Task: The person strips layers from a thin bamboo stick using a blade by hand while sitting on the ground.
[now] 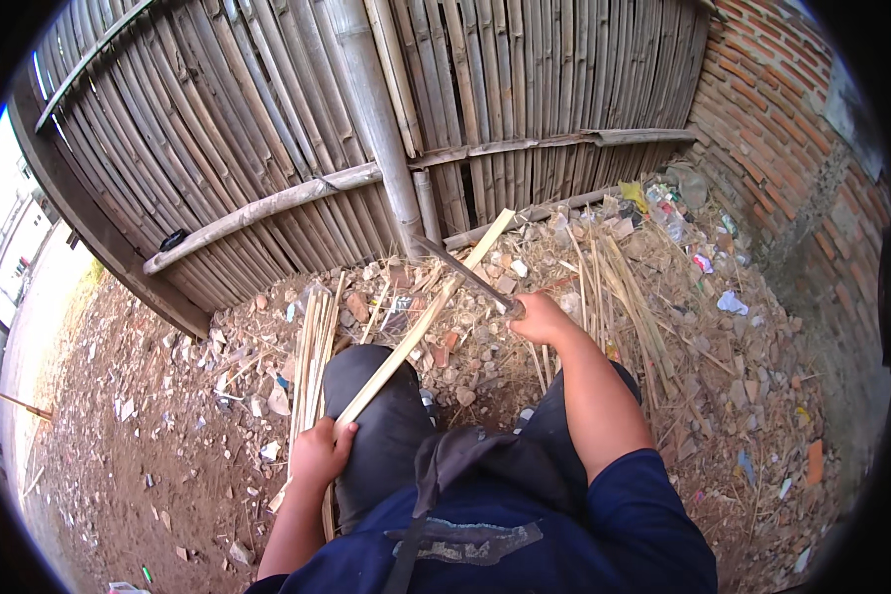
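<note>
My left hand (321,451) is closed around the lower part of a long pale bamboo strip (394,360), beside my left knee. The strip slants up and to the right across my thigh, its far end raised towards the fence. In my right hand (543,321) I grip the handle of a long dark-bladed knife (468,273). Its blade points up and to the left and crosses the strip near the far end; whether the edge is biting into it I cannot tell. A bundle of split bamboo strips (314,335) lies by my left leg.
More thin strips (624,287) lie on the ground to the right. A bamboo fence (257,119) with a thick upright pole (371,99) stands ahead, and a brick wall (772,89) rises on the right. Stones, broken brick and litter cover the dirt ground (158,436).
</note>
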`<state>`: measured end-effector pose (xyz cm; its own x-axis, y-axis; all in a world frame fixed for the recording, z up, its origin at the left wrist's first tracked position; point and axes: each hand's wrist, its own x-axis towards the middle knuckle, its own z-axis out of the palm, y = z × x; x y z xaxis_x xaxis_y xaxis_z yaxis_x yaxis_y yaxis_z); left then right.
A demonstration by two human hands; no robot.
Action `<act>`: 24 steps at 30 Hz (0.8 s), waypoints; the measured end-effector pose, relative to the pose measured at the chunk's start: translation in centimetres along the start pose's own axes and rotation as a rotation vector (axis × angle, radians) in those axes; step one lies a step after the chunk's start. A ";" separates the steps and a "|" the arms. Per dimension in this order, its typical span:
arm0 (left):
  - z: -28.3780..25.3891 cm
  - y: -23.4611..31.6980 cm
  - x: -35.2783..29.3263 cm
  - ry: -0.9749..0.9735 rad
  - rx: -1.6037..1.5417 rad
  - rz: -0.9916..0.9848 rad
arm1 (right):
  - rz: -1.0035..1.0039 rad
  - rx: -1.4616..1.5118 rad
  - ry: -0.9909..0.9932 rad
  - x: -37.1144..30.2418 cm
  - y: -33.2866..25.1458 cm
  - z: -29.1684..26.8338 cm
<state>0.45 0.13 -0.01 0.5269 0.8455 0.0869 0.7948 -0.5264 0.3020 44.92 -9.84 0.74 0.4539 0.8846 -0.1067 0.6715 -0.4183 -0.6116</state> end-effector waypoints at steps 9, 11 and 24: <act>0.1 -0.2 -0.1 -0.003 -0.036 -0.008 | -0.078 -0.078 -0.096 -1.4 -2.6 0.6; 0.0 -0.2 -0.2 -0.011 -0.036 -0.021 | -0.053 -0.079 -0.113 -1.8 -2.9 -0.2; 0.3 -0.2 -0.1 0.027 -0.060 0.034 | -0.073 -0.063 -0.016 -0.6 -0.5 1.0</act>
<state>0.33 0.16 -0.33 0.5444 0.8296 0.1239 0.7566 -0.5494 0.3547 43.74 -9.94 0.30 0.3935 0.9162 -0.0760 0.7382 -0.3641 -0.5678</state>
